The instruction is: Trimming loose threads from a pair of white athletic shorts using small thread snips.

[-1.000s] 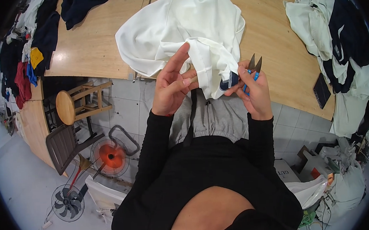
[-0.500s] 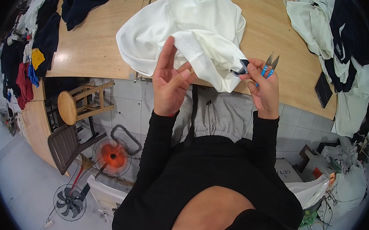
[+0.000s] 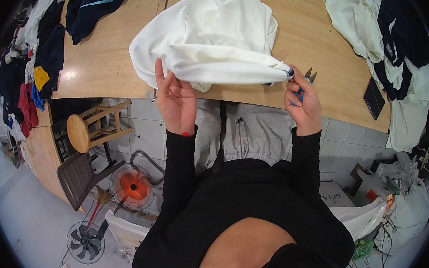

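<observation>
A white garment lies bunched on the wooden table in front of me, one long part of it stretched sideways between my hands. My right hand pinches the narrow end of that part, where a small dark edge shows. Scissors with blue handles are also kept in this hand, their blades pointing away from me. At the other end, my left hand is palm up with its fingers spread, the fingertips against the cloth and the index finger raised.
Piled white and navy clothes cover the table's right side, near a dark flat object. A navy garment lies far left. Below left stand a wooden stool, a brown chair and an orange fan.
My left hand has moved left and lower, and the looped cloth is now pulled out straight toward my right hand. The right hand keeps its pinch and the scissors.
</observation>
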